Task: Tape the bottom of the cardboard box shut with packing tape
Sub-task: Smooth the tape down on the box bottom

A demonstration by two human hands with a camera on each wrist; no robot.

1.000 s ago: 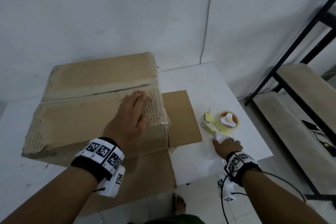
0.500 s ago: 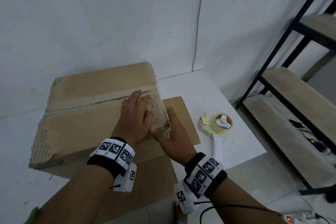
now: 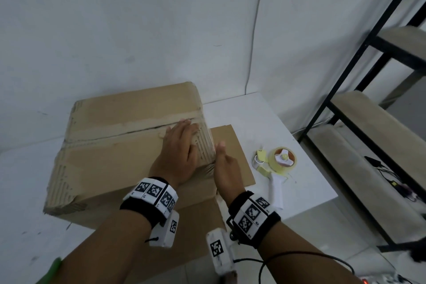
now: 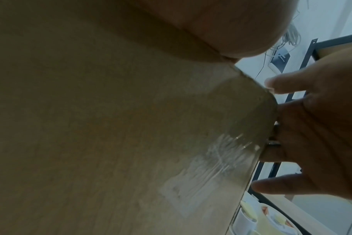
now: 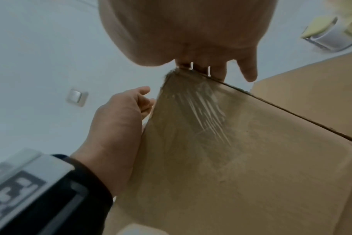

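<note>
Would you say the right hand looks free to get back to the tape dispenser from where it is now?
Probably yes: the right hand is open at the box's corner, and the tape dispenser lies beside it with only bare table between.

We've got the cardboard box (image 3: 119,145) sitting bottom-up, filling the left-center of the head view, brown and pretty beat up, with exposed corrugation on its lower left corner and right edge. The seam between the flaps runs left to right across the top and still shows a dark gap. The tape dispenser (image 3: 276,166) lies flat at right-center, yellowish roll toward the top, white handle pointing down-frame.
</note>
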